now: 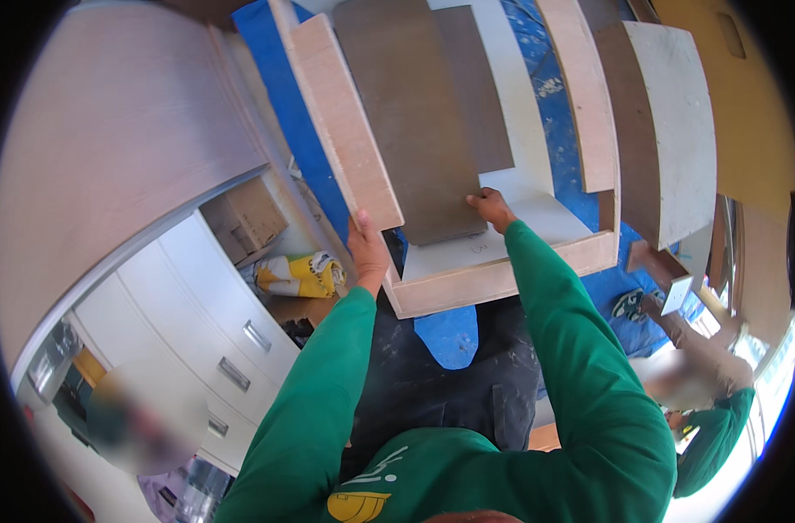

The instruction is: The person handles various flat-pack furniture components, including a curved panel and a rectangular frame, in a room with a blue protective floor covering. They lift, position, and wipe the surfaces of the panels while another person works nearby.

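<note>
A wooden frame (467,288) of pale plywood lies in front of me, with a white sheet (528,222) inside it. On that sheet rests a long brown panel (411,122), partly over a second, darker brown panel (485,96). My right hand (495,210) grips the right edge of the long panel near its close end. At the frame's near left corner, my left hand (368,253) is closed around the end of a plywood strip (347,122); some of its fingers are hidden beneath the wood.
Blue sheeting (624,301) covers the floor. At left stand white drawers (197,305) under a wooden top (127,166), beside a yellow and white bag (300,275). To the right is a box-shaped wooden piece (676,122); another person in a green sleeve (716,440) works at lower right.
</note>
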Tool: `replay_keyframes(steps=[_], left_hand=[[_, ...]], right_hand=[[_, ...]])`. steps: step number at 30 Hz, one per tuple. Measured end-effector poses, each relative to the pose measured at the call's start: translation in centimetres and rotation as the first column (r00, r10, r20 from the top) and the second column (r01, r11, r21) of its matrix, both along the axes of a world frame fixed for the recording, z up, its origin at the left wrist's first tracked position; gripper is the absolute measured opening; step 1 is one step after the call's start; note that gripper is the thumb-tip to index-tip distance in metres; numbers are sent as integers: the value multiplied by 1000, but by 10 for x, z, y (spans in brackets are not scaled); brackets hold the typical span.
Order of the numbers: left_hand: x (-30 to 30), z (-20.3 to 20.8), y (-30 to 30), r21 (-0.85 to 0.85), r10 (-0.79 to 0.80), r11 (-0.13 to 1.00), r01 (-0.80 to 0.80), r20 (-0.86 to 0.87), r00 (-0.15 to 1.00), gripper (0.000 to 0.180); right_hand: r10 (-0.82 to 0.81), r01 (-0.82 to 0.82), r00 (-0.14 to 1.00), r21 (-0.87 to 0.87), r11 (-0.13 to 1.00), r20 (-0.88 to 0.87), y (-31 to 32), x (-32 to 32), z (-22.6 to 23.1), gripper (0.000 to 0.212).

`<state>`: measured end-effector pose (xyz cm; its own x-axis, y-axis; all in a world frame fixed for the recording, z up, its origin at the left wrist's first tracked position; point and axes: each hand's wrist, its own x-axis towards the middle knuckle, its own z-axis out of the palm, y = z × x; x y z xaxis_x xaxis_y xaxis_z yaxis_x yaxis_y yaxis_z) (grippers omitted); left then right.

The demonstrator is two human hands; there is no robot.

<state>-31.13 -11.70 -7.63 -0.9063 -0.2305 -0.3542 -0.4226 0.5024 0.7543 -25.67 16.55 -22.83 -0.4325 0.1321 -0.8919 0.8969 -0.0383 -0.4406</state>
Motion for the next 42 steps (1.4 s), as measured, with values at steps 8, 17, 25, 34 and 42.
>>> replay_keyframes(steps=[8, 17, 25, 34, 42], left_hand=[[-5, 10, 5, 16, 1, 1000, -1, -20, 1000, 74], [-1, 8, -2, 79, 6, 997, -6, 2, 1000, 72], [-8, 92, 17, -41, -136, 991, 131, -206, 969, 76], [-86, 196, 22, 28, -193, 976, 218, -364, 911, 88], [-163, 272, 63, -103, -512, 804, 586, -620, 595, 98]], right_hand=[[-84, 185, 893, 193, 964, -442, 72, -41, 63, 40], [-48, 143, 823, 125, 982, -566, 104, -144, 261, 27], [-86, 177, 606, 28, 984, -791, 103, -165, 408, 22], [-33, 281, 471, 114, 953, -881, 112, -145, 667, 30], [62, 415, 410, 246, 876, -910, 113, 17, 847, 33]])
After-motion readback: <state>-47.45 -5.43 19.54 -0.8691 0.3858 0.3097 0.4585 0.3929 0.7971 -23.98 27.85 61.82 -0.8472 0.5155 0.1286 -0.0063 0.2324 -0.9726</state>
